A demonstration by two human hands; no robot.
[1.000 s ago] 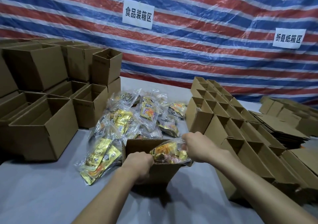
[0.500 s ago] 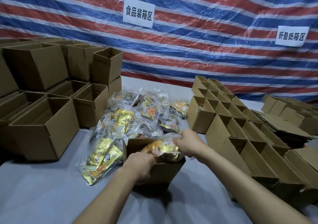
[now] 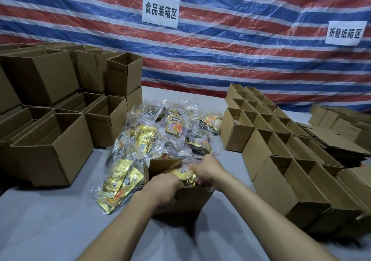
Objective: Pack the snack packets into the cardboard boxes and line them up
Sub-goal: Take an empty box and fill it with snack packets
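A small open cardboard box [image 3: 164, 165] stands on the table right in front of me. A clear bag of gold snack packets [image 3: 185, 175] sits in its mouth. My right hand [image 3: 206, 169] grips the bag from the right and pushes it down into the box. My left hand [image 3: 166, 187] holds the box's near rim, fingers curled over the edge. Behind and left of the box lies a heap of several more bagged snack packets [image 3: 160, 132].
Large open cartons [image 3: 52, 152] are stacked on the left. Rows of small open boxes [image 3: 281, 146] line the right side, with flat folded cardboard [image 3: 337, 140] beyond them. A striped tarp with two paper signs hangs behind. Grey table surface [image 3: 60, 226] lies near me.
My right hand has moved left and down, pressing the bag of packets deeper into the box. My left hand has stayed on the box's rim.
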